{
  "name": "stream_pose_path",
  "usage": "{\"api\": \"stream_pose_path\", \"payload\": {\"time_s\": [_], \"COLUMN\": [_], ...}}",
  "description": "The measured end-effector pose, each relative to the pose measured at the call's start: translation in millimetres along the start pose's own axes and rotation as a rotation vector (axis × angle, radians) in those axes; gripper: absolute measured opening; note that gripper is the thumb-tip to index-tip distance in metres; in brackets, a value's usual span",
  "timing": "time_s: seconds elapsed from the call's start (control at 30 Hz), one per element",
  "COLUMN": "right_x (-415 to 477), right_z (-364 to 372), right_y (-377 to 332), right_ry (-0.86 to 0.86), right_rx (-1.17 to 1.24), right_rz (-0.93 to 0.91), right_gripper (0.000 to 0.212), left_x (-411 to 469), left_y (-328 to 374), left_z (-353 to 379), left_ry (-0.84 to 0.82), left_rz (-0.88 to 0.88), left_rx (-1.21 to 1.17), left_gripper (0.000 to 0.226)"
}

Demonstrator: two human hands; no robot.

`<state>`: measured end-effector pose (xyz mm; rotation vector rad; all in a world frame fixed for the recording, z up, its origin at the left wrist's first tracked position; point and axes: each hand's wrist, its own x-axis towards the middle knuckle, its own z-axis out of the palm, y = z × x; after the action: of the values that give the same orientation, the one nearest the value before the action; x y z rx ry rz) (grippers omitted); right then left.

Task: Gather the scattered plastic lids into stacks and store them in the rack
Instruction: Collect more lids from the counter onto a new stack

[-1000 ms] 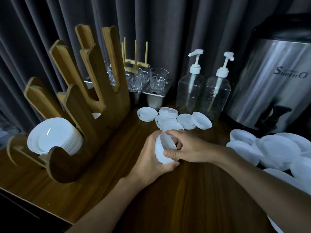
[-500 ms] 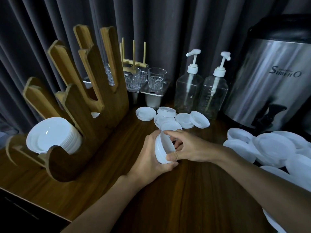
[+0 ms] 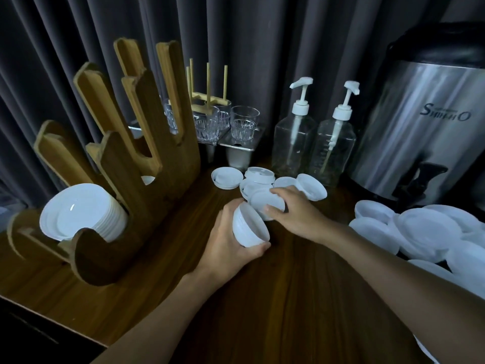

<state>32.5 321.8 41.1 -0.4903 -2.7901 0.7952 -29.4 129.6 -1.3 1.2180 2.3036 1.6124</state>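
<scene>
Lid stack (image 3: 249, 228), small, white, at ctr of table (image 3: 288, 311), tilted, open side facing up-right. Gripped by left hand (image 3: 225, 243), fingers & thumb curled round it; fingertips hidden behind stack; no. of lids in it not readable. Right hand (image 3: 296, 214) at 1 o'clock of stack, palm down, thumb & fingers pinching rim of single lid (image 3: 265, 203). Single lid just beside stack's top edge; touching or not, can't tell; lifted or lying on others, can't tell.

Loose small lids (image 3: 227, 177) at 12 o'clock, overlapping, a few partly under right hand, so exact count unclear. Bigger lids (image 3: 430, 229) heaped at 3 o'clock, pile cut off by frame edge & partly behind right forearm.

Rack (image 3: 136, 166), wooden, slotted, at 9–10 o'clock. Racked stack (image 3: 78, 214) of bigger lids on edge in lowest slot, rear part hidden by rack side. Sliver of white showing in next slot up, too little to identify.

Bkgd, 12–2 o'clock: glasses (image 3: 244, 124) on metal tray, partly behind rack; wooden peg stand (image 3: 207, 98); two clear pump bottles (image 3: 292, 143); steel urn (image 3: 425, 132), right side cut off, lettering hard to read. Dark curtain (image 3: 262, 48) behind all. Dim light, detail murky.
</scene>
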Motion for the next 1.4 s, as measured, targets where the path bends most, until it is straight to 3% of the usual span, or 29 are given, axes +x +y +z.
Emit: {"api": "stream_pose_path", "payload": {"time_s": [0.07, 0.17, 0.23, 0.5, 0.63, 0.83, 1.03, 1.4], "right_x": [11, 28, 35, 39, 27, -3, -8, -2], "right_z": [1, 7, 10, 6, -10, -19, -13, -23], "right_y": [6, 13, 14, 9, 4, -15, -22, -25], "right_ry": [0.003, -0.143, -0.191, -0.065, -0.003, -0.209, -0.385, -0.516], "right_rx": [-0.115, -0.222, -0.261, -0.207, 0.138, 0.347, 0.403, 0.27], "right_rz": [0.025, 0.021, 0.007, 0.032, 0.007, -0.084, -0.111, -0.203], "right_gripper": [0.074, 0.101, 0.106, 0.091, 0.083, 0.077, 0.091, 0.09], "left_x": [1, 1, 1, 3, 2, 2, 2, 4], "left_y": [0, -1, -2, -2, -2, -1, -2, -6], "left_z": [-1, -3, -5, -6, -6, -4, -3, -1], "left_ry": [0.006, 0.03, 0.044, 0.04, 0.034, 0.023, 0.019, 0.011], "left_rz": [-0.013, -0.043, -0.059, -0.047, -0.049, -0.029, -0.008, 0.014], "left_rx": [-0.022, -0.076, -0.105, -0.122, -0.126, -0.176, -0.185, -0.154], "left_gripper": [0.093, 0.09, 0.088, 0.089, 0.089, 0.088, 0.091, 0.095]}}
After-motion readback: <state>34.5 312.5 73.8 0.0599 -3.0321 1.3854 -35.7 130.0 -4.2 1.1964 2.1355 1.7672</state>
